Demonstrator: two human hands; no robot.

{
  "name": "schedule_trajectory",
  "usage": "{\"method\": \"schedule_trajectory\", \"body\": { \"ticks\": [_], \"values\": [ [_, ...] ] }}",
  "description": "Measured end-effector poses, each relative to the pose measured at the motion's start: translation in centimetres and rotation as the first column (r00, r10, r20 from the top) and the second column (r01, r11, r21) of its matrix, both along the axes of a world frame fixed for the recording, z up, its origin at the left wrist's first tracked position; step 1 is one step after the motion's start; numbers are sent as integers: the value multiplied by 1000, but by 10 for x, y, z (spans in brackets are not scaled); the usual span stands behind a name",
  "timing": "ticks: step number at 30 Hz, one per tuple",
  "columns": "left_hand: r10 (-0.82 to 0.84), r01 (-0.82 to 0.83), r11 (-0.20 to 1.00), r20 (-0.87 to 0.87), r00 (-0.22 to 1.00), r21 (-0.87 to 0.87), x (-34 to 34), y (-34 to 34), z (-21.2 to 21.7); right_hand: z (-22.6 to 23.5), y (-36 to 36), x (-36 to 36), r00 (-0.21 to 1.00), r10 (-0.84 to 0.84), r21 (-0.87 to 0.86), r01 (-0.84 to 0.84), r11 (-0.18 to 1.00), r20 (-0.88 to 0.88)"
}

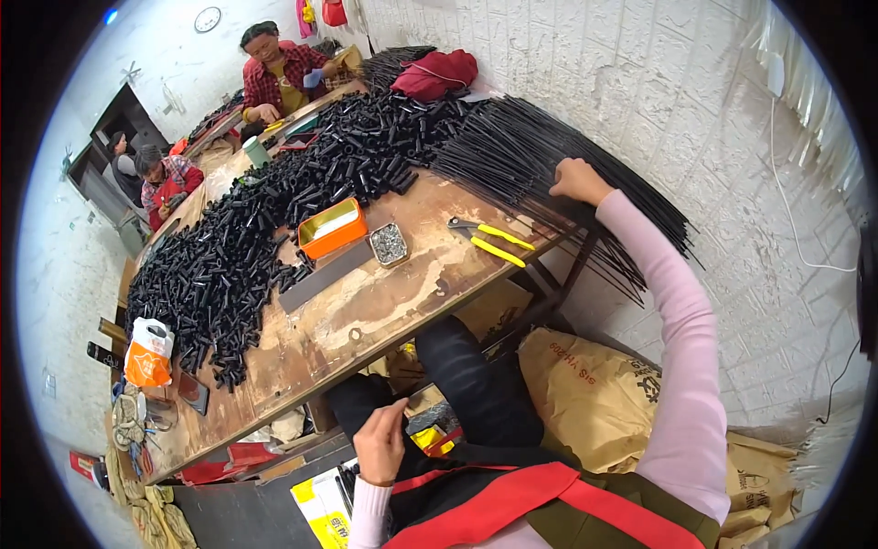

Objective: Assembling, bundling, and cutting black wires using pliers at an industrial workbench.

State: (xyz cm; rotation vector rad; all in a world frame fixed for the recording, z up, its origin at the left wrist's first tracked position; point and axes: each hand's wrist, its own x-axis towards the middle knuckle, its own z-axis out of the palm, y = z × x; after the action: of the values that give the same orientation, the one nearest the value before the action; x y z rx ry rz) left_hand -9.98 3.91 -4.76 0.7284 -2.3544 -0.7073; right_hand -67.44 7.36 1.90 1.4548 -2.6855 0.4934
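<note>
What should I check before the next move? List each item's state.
1. Right hand at the black rods: ok.
2. Its grip on a rod: cannot tell, hidden from this view.
3. Left hand empty: cannot tell, partly closed.
4. Rods wholly on the table: not ok, ends jut past its edge.
5. Yellow-handled pliers in view: ok, handles spread.
6. Small container of metal bits upright: ok.

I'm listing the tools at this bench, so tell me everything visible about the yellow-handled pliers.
The pliers have two bright yellow, plastic-looking handles and a dark, metal-looking head. They lie on the worn wooden tabletop, near its edge, head toward the picture's left, handles spread apart. Only the tabletop appears to touch them.
</note>
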Motion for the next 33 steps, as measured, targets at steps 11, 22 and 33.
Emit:
{"method": "schedule_trajectory", "body": {
  "ticks": [11, 22, 33],
  "values": [
    [-160, 157, 985, 32, 987, 75, -5, 22, -20, -4, -13, 12, 940, -54, -52, 39, 998, -338],
    [-107, 96, 978, 52, 993, 184, 38, 24, -35, 28, -46, 2, 873, -242, 97, 222, 970, 423],
    [-120, 112, 975, 28, 992, 191, 51, 22, -52, 141, -97, 15, 959, -174, -16, 182, 983, 222]
  ]
}}
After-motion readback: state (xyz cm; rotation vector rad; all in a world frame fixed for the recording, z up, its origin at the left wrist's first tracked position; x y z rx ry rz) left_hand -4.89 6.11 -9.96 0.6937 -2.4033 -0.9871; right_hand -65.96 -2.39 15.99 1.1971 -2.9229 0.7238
